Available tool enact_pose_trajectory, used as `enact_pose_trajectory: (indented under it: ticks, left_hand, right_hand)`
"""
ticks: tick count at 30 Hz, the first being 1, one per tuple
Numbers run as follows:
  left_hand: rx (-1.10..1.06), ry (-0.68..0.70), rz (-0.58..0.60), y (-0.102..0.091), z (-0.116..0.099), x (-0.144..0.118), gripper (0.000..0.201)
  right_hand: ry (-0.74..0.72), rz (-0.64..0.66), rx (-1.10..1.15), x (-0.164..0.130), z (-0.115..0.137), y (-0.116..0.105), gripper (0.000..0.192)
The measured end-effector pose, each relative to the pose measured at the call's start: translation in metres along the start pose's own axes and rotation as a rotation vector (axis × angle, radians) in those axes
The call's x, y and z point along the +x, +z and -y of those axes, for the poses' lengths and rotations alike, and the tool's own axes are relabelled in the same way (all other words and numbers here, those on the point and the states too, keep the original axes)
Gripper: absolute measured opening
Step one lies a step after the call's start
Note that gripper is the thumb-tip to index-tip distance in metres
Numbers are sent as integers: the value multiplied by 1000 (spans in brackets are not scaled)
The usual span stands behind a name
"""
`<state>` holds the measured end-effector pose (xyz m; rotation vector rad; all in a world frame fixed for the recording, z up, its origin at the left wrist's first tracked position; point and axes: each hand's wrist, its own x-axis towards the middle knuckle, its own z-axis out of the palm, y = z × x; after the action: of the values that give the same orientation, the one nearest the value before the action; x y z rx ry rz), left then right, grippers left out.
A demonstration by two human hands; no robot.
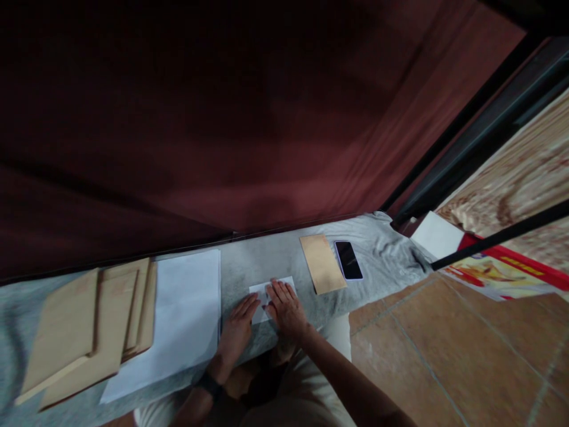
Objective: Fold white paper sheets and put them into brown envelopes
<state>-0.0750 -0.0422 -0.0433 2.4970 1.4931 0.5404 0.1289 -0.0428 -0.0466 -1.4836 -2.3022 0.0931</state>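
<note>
Paper (272,292), thin and limp, lies under the flat, spread left hand (237,328) and right hand (287,309); edges look best for lifting.

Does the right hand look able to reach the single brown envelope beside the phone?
Probably yes. The right hand lies flat on the folded white paper, and the brown envelope lies just to its right on the grey cloth, with nothing between them.

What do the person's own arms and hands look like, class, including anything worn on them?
Both forearms are bare, with no sleeves visible up to the frame edge. The left hand has a dark band, like a watch or bracelet, around its wrist. The right hand shows no band, and no gloves are worn. The dim light hides whether there are rings.
</note>
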Motion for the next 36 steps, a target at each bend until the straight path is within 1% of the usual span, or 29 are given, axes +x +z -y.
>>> enact_pose_trajectory:
  ticks: [2, 5, 8, 10, 13, 17, 21, 26, 31, 36]
  left_hand:
    - [4, -22, -20, 3, -7, 6, 58]
    - [17, -50, -45, 12, -28, 23, 51]
    - [56, -75, -52, 26, -46, 37, 56]
    - [87, -84, -62, 33, -51, 40, 61]
    - [127, -91, -77, 37, -48, 36, 64]
    - [166, -93, -73, 38, -40, 29, 67]
    - [171, -94, -80, 38, -38, 25, 71]
    - [175, -134, -106, 37, -38, 22, 75]
    - [180, -180, -126, 33, -37, 17, 72]
    - [177, -182, -132, 27, -34, 10, 71]
  right_hand:
    - [-2, 1, -12, 0, -1, 0, 58]
    - [-7, 18, -20, -1, -1, 2, 61]
    - [-7, 25, -19, -2, 0, 5, 63]
    - [0, 10, -19, -2, 0, 5, 63]
    - [3, -11, -29, -3, 1, 5, 64]
    - [12, -31, -48, -4, 0, 4, 66]
    - [57, -42, -48, -9, -7, 3, 65]
    - [123, -43, -54, -15, -19, -1, 61]
    - [152, -48, -67, -19, -27, -5, 61]
    - [160, -60, -90, -23, -33, -8, 60]
